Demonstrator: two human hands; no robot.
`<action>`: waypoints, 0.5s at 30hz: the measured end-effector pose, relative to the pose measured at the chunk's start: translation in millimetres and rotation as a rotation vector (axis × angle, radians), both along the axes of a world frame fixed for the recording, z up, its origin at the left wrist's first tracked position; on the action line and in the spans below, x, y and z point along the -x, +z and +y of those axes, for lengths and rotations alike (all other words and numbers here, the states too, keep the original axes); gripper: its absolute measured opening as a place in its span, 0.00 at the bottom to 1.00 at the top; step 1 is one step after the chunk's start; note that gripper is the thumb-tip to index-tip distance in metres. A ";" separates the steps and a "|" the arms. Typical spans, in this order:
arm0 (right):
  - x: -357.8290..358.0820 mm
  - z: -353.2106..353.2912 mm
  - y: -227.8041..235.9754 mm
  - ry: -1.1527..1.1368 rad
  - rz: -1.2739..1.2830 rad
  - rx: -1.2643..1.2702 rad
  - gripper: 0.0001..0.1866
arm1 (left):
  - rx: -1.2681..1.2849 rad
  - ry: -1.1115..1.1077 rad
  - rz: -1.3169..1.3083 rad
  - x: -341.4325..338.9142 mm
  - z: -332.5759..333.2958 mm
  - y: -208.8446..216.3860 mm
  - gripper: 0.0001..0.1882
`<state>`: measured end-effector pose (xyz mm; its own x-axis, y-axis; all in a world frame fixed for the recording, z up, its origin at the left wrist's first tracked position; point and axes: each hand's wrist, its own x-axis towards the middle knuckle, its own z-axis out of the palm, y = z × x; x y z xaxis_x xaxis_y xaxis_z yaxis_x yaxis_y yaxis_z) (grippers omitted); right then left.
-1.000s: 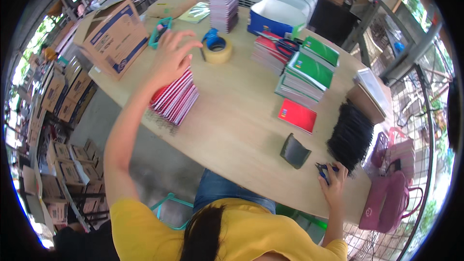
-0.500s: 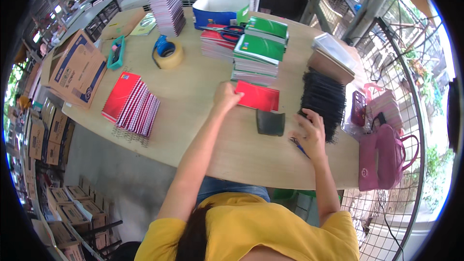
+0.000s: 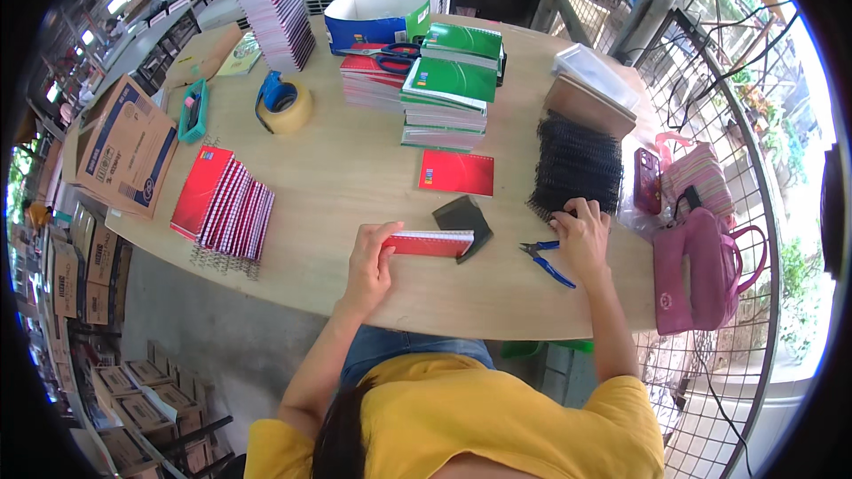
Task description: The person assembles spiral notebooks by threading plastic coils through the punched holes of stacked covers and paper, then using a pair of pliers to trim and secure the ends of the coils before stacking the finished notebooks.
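Observation:
My left hand [image 3: 366, 268] pinches the left end of a red notebook [image 3: 430, 245], tilted up so that its punched edge shows. Behind that notebook lies a dark flat pad [image 3: 464, 220], partly covered by it. My right hand [image 3: 583, 232] has its fingers curled onto the near end of a pile of black spiral coils [image 3: 579, 160]; its fingertips are partly hidden. Just left of this hand rest cutting pliers [image 3: 548, 263] with blue handles, touched by neither hand. Another red notebook [image 3: 456, 173] lies flat beyond the pad.
Coil-bound red notebooks [image 3: 226, 200] stand stacked at the left, near a carton [image 3: 124, 146] and a tape dispenser [image 3: 284, 106]. Farther back are green notebooks [image 3: 454, 80], scissors [image 3: 397, 58], a box [image 3: 377, 22] and a tall notebook stack [image 3: 275, 18]. A pink bag [image 3: 697, 275] sits right.
My left hand has drawn a red notebook nearer and tilted it, leaving another red one behind. The dark pad has turned. My right hand has moved from beside the pliers onto the coils.

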<state>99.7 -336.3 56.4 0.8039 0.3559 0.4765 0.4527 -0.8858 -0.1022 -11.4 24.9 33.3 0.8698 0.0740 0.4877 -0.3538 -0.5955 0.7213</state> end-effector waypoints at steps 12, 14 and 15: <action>-13.9 -3.3 33.6 0.116 -0.028 -0.212 0.08 | 0.103 -0.120 0.080 21.6 -6.1 10.7 0.21; -12.1 4.1 36.9 0.165 -0.030 -0.231 0.08 | 0.085 -0.110 0.043 5.0 -14.0 3.4 0.21; -10.4 7.9 40.8 0.190 -0.027 -0.241 0.08 | 0.081 -0.107 0.018 -6.6 -16.1 4.4 0.20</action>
<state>110.1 -328.4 97.3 0.7200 0.3724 0.5856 0.6131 -0.7367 -0.2853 -4.8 8.8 37.7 0.8835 0.0189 0.4681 -0.3987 -0.4945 0.7724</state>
